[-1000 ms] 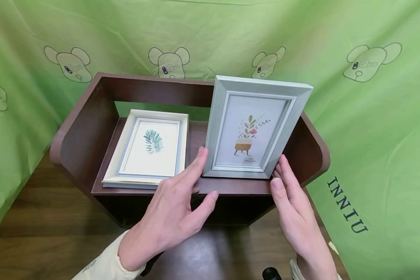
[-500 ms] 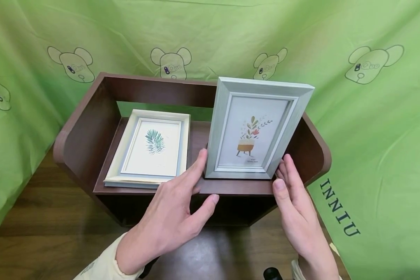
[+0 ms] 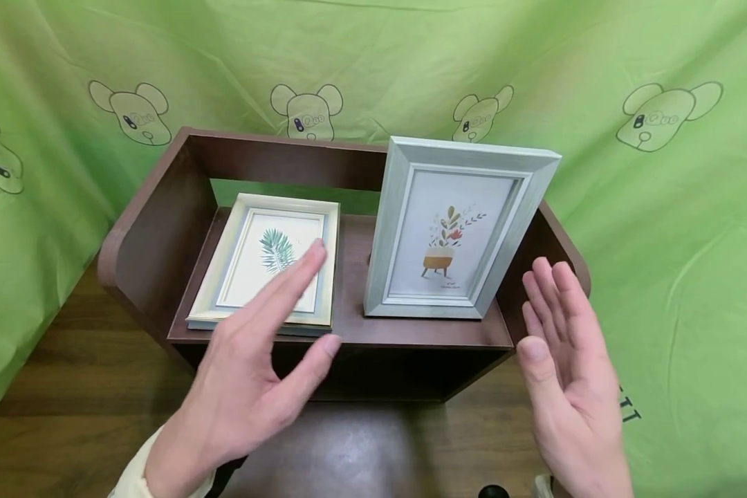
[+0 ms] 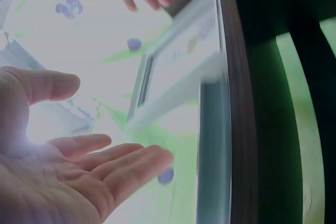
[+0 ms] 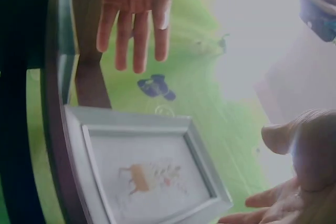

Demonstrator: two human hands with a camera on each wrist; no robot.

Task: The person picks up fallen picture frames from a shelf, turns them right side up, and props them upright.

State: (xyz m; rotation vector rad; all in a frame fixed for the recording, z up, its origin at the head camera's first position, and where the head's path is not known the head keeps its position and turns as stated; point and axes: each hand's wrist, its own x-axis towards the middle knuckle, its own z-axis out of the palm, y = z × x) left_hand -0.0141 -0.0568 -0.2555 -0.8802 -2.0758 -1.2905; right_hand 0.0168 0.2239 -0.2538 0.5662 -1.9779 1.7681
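A pale grey-blue picture frame (image 3: 380, 242) with a potted-plant print stands upright, leaning slightly back, on the right half of a dark brown shelf (image 3: 423, 332). To its left lies a cream and grey-blue picture frame (image 3: 233, 290) with a green leaf print, face up. My left hand (image 3: 249, 366), fingers extended and thumb apart, is held in front of the lying frame and partly covers it in the head view; nothing is in it. My right hand (image 3: 575, 373) hangs to the right of the standing frame, palm inward, fingers straight, apart from it. Both wrist views show bare palms.
The shelf has raised side walls (image 3: 155, 214) and a back rail (image 3: 286, 162). Green cloth (image 3: 678, 221) with bear-head drawings surrounds it on the back and sides. Below is a wooden floor (image 3: 56, 360). A small black round object (image 3: 493, 491) shows at the bottom edge.
Both hands have come away from the standing frame's sides: the left moved left and toward me, the right moved right. The standing frame keeps its place on the shelf.
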